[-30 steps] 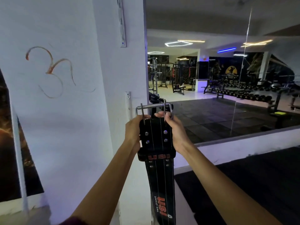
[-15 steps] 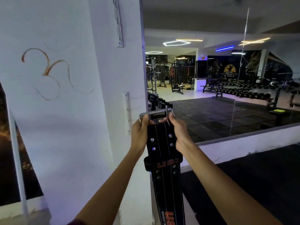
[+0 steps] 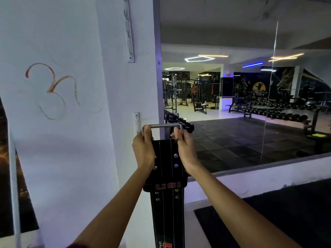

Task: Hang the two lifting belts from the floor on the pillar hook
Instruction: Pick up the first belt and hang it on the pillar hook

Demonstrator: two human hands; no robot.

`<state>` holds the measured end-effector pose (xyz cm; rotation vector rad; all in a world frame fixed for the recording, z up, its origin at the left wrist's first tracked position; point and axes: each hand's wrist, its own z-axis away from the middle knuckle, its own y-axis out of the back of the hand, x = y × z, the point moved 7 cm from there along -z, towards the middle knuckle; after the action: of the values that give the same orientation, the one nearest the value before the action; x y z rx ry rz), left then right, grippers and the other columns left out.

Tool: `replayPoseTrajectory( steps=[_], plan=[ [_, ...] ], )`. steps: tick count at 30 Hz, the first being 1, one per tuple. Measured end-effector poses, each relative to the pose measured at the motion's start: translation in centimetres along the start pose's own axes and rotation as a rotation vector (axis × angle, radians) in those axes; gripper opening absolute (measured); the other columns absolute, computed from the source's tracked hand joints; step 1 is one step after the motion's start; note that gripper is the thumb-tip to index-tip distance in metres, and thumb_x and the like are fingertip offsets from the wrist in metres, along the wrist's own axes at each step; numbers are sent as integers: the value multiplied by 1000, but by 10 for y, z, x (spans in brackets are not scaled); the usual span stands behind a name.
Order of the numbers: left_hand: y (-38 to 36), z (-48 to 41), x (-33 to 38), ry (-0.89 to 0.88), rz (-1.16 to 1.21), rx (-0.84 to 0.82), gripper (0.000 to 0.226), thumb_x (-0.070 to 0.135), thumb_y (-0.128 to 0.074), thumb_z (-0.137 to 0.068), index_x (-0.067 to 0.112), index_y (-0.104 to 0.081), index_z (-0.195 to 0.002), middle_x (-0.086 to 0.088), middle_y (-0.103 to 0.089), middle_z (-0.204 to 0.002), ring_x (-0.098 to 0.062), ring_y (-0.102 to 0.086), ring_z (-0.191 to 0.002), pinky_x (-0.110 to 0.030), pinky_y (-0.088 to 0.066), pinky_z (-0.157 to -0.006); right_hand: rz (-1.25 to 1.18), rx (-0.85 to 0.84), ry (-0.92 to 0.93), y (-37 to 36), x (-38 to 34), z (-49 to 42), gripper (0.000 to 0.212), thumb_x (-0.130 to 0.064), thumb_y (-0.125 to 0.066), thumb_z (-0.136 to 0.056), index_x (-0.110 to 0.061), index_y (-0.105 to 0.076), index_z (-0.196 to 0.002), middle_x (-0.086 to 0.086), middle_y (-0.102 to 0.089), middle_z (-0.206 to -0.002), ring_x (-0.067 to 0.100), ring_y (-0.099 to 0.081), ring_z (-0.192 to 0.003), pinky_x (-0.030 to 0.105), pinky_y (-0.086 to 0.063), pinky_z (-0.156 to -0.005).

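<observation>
A black leather lifting belt (image 3: 165,176) with orange lettering hangs straight down in front of the white pillar (image 3: 114,97). My left hand (image 3: 144,149) grips the left side of its steel buckle (image 3: 164,126). My right hand (image 3: 184,151) grips the right side. The buckle is held level, just right of a small white hook plate (image 3: 136,122) on the pillar face. A second, longer hook strip (image 3: 129,33) is fixed higher up on the pillar. Only one belt is in view.
A large wall mirror (image 3: 250,104) to the right of the pillar reflects gym machines and a dumbbell rack. A black floor mat (image 3: 268,221) lies at lower right. An orange scribble (image 3: 52,90) marks the wall on the left.
Both hands have kept their grip on the buckle. The belt has shifted slightly left and closer to the lower hook plate on the pillar.
</observation>
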<state>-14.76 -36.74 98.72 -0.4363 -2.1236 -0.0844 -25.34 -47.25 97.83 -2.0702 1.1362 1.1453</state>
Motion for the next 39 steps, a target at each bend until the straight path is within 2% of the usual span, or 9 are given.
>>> replayPoseTrajectory(
  steps=[4,7,10,14,20,24,33,36,39],
  plan=[
    [-1,-47,38,-154,-114,41,42,39,-33,-99,17,-41,-64,2,-43,-58,-19,-40,-57,-35,-34,-58,253,160,302,-13,-49,-40,39,-34,-31,-98,-20,-43,-63,-8,-47,-58,1,-43,-53,14,-31,-48],
    [1,-105,59,-245,-227,71,39,42,-29,-99,11,-47,-82,-3,-52,-67,-30,-52,-70,-40,-38,-63,301,219,371,-38,-79,-86,41,-35,-29,-99,-15,-45,-67,-7,-42,-53,5,-40,-47,18,-26,-43],
    [7,-177,82,-344,-283,160,42,42,-28,-99,8,-48,-85,-14,-59,-80,-37,-55,-81,-38,-32,-63,341,242,425,-76,-111,-146,50,-38,-26,-99,-1,-59,-87,10,-59,-69,22,-53,-60,23,-33,-48],
    [9,-268,109,-408,-326,217,44,39,-27,-100,5,-47,-83,-14,-55,-84,-29,-45,-78,-33,-26,-65,370,282,503,-124,-153,-221,55,-40,-24,-99,2,-60,-98,25,-67,-97,37,-61,-86,35,-37,-65],
    [-18,-390,120,-409,-363,206,46,38,-30,-100,2,-54,-85,-18,-61,-92,-30,-48,-79,-34,-30,-67,361,323,442,-169,-172,-327,56,-39,-23,-100,4,-59,-106,25,-63,-109,41,-58,-102,39,-42,-75],
    [-41,-440,125,-418,-408,200,49,37,-30,-100,-3,-58,-100,-24,-62,-109,-38,-55,-95,-36,-33,-72,354,330,403,-181,-172,-380,54,-36,-22,-100,5,-57,-109,24,-62,-115,40,-56,-107,40,-43,-82],
    [-75,-507,111,-302,-538,154,41,30,-29,-101,1,-51,-119,-20,-54,-128,-38,-49,-118,-43,-40,-96,303,237,309,-208,-158,-466,46,-30,-27,-99,3,-53,-116,24,-57,-125,39,-51,-117,39,-40,-90],
    [-78,-505,105,-352,-545,167,37,24,-30,-101,2,-53,-119,-21,-54,-126,-40,-50,-117,-45,-40,-96,268,233,327,-209,-149,-473,46,-32,-28,-98,3,-54,-114,25,-58,-121,39,-52,-113,39,-40,-86],
    [-72,-500,101,-455,-423,181,36,26,-31,-100,0,-55,-111,-20,-58,-109,-36,-52,-102,-38,-37,-79,232,147,412,-212,-144,-471,42,-34,-28,-97,-5,-59,-101,13,-60,-88,33,-59,-84,36,-41,-68]
  ],
)
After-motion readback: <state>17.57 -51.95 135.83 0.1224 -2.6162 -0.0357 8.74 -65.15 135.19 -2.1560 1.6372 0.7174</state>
